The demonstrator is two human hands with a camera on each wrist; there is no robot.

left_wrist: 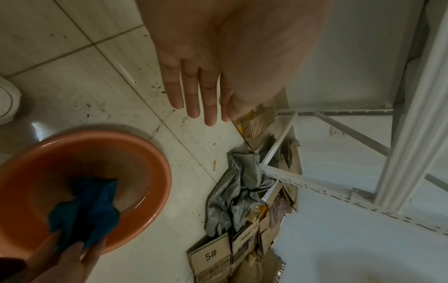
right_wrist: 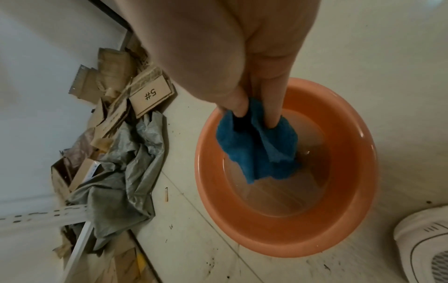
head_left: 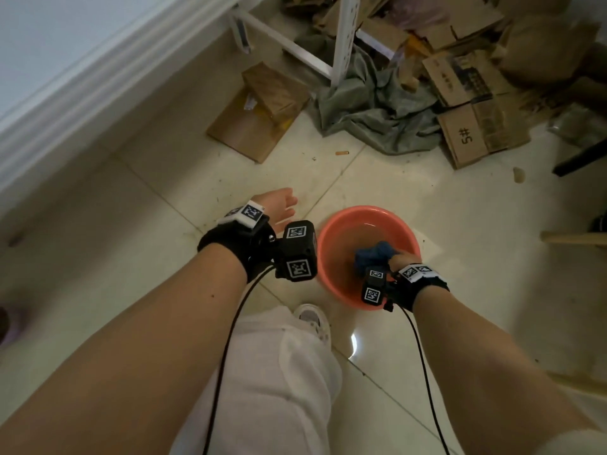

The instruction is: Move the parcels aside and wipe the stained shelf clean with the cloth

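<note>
A blue cloth (head_left: 374, 254) (right_wrist: 259, 145) (left_wrist: 84, 208) hangs bunched over an orange basin (head_left: 331, 231) (right_wrist: 351, 191) (left_wrist: 150, 162) of water on the tiled floor. My right hand (head_left: 399, 257) (right_wrist: 257, 113) pinches the cloth's top between thumb and fingers, its lower end near the water. My left hand (head_left: 282, 205) (left_wrist: 201, 103) hovers left of the basin with fingers straight and together, holding nothing. The white metal shelf frame (head_left: 341, 37) (left_wrist: 303, 181) stands beyond, its lower rails visible.
Flattened cardboard boxes (head_left: 473, 103) (right_wrist: 148, 93), one marked 5#, and a grey crumpled sheet (head_left: 371, 106) (left_wrist: 237, 191) pile around the shelf leg. A cardboard parcel (head_left: 262, 106) lies left of it. My white-trousered leg and shoe (head_left: 312, 318) are just before the basin.
</note>
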